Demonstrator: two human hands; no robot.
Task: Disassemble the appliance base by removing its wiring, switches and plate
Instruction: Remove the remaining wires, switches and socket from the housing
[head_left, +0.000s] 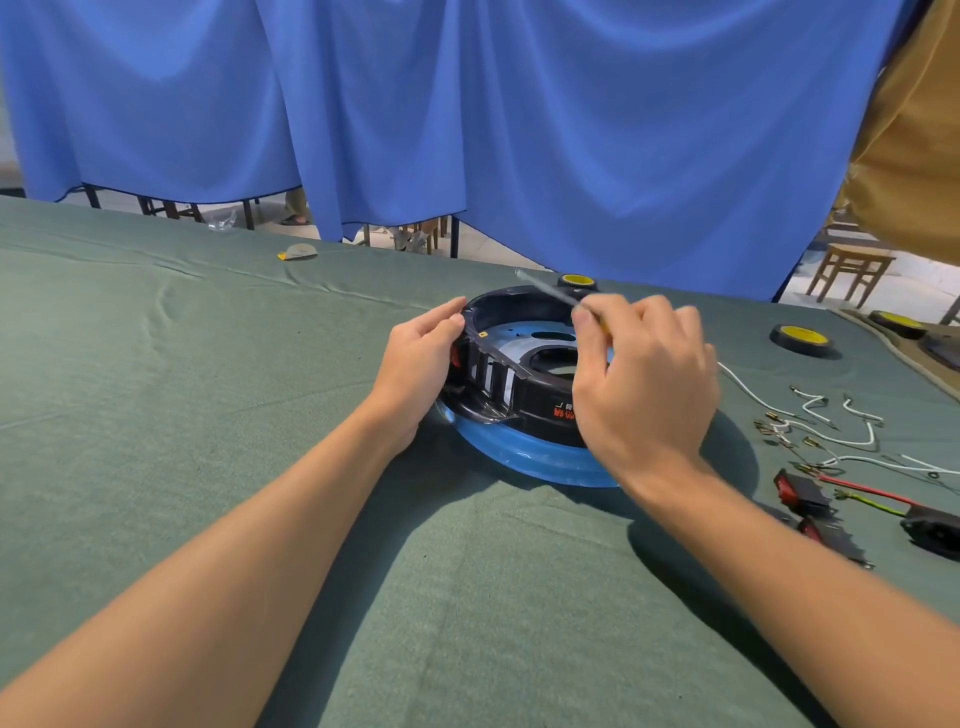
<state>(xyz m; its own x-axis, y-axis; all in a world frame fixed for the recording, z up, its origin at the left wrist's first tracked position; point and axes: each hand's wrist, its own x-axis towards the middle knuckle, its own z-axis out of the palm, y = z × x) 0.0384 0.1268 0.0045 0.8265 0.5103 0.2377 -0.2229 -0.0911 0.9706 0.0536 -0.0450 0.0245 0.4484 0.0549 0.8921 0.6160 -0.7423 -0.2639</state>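
Across the bench (467, 597), the left grip (415, 369), released, is bracing the appliance base (535, 395) at its left rim while the right grip (644, 374) is pinching a screwdriver (548, 291) above it; this stiff, probably light shell is inviting rim holds.

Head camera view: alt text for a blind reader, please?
A left hand rests on a black-and-blue appliance base on green cloth; the right hand holds a thin metal tool above it. Loose wires and switches lie beside it.

Green-clothed counter (208, 415)
Appliance base (540, 389) mid-counter; white wires (852, 443), red switches (802, 491) and tape rolls (800, 339) lie to its right.
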